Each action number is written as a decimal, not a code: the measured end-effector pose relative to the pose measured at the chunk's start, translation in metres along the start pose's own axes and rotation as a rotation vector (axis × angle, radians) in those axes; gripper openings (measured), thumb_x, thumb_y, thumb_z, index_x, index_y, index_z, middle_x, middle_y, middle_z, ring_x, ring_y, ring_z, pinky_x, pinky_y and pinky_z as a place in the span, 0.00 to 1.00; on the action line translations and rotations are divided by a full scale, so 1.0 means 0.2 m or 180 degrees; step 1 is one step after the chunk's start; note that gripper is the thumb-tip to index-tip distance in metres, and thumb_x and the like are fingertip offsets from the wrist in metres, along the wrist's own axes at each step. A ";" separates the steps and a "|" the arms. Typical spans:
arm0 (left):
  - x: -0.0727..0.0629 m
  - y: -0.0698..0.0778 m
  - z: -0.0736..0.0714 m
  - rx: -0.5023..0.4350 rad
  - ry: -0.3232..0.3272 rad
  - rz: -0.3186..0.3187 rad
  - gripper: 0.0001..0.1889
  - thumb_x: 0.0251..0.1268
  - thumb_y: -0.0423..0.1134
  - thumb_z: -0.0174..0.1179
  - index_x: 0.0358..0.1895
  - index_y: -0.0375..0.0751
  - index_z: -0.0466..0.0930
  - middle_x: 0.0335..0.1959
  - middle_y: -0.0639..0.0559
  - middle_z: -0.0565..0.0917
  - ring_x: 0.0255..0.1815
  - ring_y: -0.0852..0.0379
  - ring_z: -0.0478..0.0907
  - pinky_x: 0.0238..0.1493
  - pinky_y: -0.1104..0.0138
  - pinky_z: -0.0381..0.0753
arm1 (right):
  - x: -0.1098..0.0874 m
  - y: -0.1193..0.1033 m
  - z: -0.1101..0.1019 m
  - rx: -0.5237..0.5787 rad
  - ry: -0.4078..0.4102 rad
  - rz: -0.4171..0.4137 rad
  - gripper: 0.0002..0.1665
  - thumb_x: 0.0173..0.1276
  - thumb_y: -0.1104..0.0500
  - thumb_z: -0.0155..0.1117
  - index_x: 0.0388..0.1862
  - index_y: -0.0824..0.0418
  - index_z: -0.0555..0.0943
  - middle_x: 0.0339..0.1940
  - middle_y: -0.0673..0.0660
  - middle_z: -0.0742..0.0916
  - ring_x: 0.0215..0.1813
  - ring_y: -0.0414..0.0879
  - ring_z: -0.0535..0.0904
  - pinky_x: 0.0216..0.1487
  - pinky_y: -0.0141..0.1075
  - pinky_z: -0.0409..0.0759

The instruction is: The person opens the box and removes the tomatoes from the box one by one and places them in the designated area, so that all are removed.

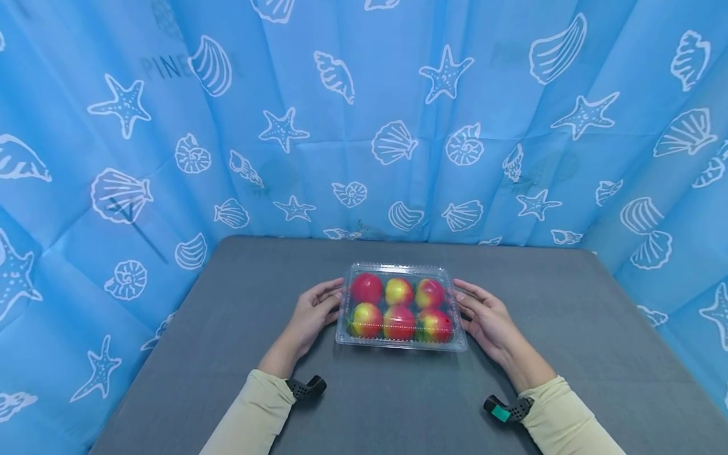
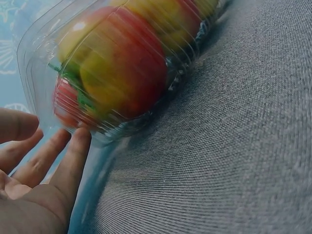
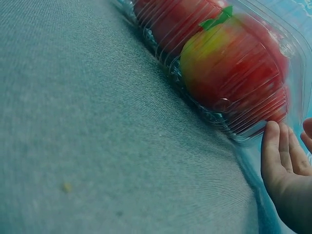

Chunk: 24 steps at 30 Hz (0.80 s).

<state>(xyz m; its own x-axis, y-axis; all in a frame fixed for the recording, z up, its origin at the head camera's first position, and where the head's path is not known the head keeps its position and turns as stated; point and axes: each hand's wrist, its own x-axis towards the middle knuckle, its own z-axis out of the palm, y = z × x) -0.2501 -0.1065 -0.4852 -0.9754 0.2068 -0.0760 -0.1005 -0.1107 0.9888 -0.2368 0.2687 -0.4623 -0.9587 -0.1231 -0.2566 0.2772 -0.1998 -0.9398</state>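
Observation:
A clear plastic clamshell box sits on the grey table with its lid down. Inside lie several red-and-yellow fruits in two rows, apple-like, some with green leaves. At the box's left end is my left hand, its straight fingertips right at the lower side wall and the thumb held apart. My right hand mirrors it at the other end, with extended fingers against the lower corner of the plastic. Neither hand's fingers curl round the box.
The grey cloth-covered table reaches back to a blue curtain printed with white shells and starfish. Each wrist carries a dark strap, the right strap bearing a green patch. A tiny yellow speck lies on the cloth.

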 end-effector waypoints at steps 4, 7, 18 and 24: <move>0.00 0.01 0.00 -0.0006 -0.0013 -0.0018 0.22 0.84 0.37 0.55 0.76 0.46 0.73 0.74 0.43 0.78 0.73 0.50 0.77 0.65 0.62 0.85 | 0.00 0.00 0.00 0.0013 -0.0001 -0.0027 0.39 0.84 0.52 0.60 0.86 0.58 0.59 0.60 0.40 0.83 0.60 0.35 0.82 0.58 0.35 0.86; -0.01 0.01 0.00 -0.0013 -0.0019 -0.0029 0.22 0.84 0.37 0.55 0.76 0.47 0.73 0.74 0.43 0.78 0.73 0.50 0.77 0.65 0.62 0.85 | -0.01 0.00 0.01 0.0026 0.0001 -0.0029 0.38 0.84 0.52 0.59 0.86 0.58 0.59 0.60 0.39 0.84 0.60 0.35 0.82 0.58 0.35 0.86; -0.01 0.01 0.01 -0.0038 0.0006 0.0000 0.23 0.83 0.35 0.56 0.76 0.44 0.73 0.72 0.42 0.79 0.69 0.53 0.81 0.63 0.62 0.86 | -0.01 0.00 0.02 0.0014 0.0045 -0.0017 0.36 0.85 0.52 0.58 0.86 0.57 0.60 0.62 0.40 0.83 0.61 0.34 0.82 0.58 0.35 0.86; -0.01 0.00 0.01 -0.0033 -0.0009 0.0004 0.23 0.83 0.36 0.57 0.76 0.45 0.73 0.72 0.41 0.79 0.70 0.51 0.80 0.63 0.62 0.86 | -0.01 0.00 0.02 -0.0027 0.0060 -0.0032 0.35 0.86 0.52 0.56 0.86 0.56 0.60 0.63 0.41 0.82 0.62 0.34 0.82 0.58 0.35 0.87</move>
<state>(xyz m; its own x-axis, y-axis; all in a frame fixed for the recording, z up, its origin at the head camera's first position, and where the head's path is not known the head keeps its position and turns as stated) -0.2481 -0.1053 -0.4840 -0.9750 0.2093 -0.0745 -0.1015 -0.1211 0.9874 -0.2339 0.2647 -0.4613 -0.9624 -0.1027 -0.2514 0.2672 -0.1928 -0.9442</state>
